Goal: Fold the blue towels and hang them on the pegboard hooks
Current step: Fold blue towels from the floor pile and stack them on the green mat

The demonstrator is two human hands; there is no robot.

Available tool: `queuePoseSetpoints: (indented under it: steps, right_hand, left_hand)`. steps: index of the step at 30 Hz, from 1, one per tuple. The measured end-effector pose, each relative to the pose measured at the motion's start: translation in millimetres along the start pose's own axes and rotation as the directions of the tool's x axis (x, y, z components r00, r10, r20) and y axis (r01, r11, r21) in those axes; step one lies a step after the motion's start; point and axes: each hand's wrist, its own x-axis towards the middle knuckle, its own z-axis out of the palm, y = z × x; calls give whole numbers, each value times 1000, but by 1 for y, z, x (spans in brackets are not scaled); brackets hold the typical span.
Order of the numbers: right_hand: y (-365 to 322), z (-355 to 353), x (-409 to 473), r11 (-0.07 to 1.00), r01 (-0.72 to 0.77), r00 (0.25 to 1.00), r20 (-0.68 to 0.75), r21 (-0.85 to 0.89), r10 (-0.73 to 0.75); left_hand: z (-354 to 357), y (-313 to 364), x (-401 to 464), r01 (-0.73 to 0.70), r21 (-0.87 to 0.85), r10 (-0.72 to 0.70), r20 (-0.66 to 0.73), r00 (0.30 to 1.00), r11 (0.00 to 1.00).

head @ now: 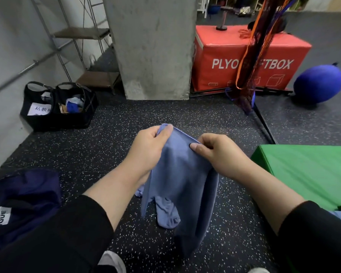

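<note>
A light blue towel [180, 186] hangs between my two hands above the speckled black floor. My left hand [149, 148] grips its upper left corner, thumb on top. My right hand [220, 152] pinches the top edge a little to the right, fingers curled over the cloth. The towel droops in loose folds below my wrists, its lower end bunched near my feet. No pegboard or hooks show in this view.
A concrete pillar [154, 46] stands ahead. A red plyo box [250, 60] and blue ball [319, 83] sit at the right, a green mat [307, 172] near right. Black baskets [57, 107] with cloths and a metal shelf [83, 34] are left. A dark navy bag [24, 198] lies near left.
</note>
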Motion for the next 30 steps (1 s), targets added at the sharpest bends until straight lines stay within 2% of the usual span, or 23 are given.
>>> queuePoseSetpoints:
  steps: [3,5,8,9,12,14,17,20,21,22,24,26,28,30]
  right_hand:
    - [-4,7,7,998,-2,1000,-10,61,2]
    - [-6,13,12,980,-26,998,-44,199,35]
    - [-8,18,21,946,-42,992,-99,320,78]
    - [-8,17,24,948,-48,990,-109,314,87]
    - [-7,14,28,956,-66,983,-148,285,112]
    - [-4,14,31,944,-85,983,-130,319,132]
    - [1,14,31,968,-84,996,19,235,82]
    - [6,14,31,990,-76,986,154,118,57]
    - [8,14,31,991,-68,984,171,116,48]
    - [10,15,32,991,-59,986,162,117,40]
    - [10,17,34,990,-39,996,83,133,28]
    - [9,19,36,983,-18,1000,27,181,13]
    - [7,22,38,981,7,1000,9,195,-9]
    - [4,25,39,980,40,999,9,194,-43]
  left_hand:
    - [3,3,9,-21,19,22,-61,998,1000]
    - [8,5,14,-68,152,67,16,998,986]
    - [19,4,18,-152,358,67,239,969,921]
    - [20,2,22,-164,416,54,263,963,894]
    - [19,1,29,-186,550,76,216,973,814]
    - [17,5,34,-173,539,111,145,983,824]
    - [10,12,41,-118,438,182,-107,978,891]
    - [-16,13,58,-6,252,112,-411,905,968]
    - [-27,14,64,26,240,92,-466,880,970]
    - [-37,13,68,51,305,107,-480,871,951]
    - [-48,7,70,78,521,166,-404,899,850]
    - [-40,4,64,43,651,176,-267,948,758]
    - [-23,3,55,-86,596,151,-59,987,799]
    - [-5,3,43,-187,501,88,215,973,845]
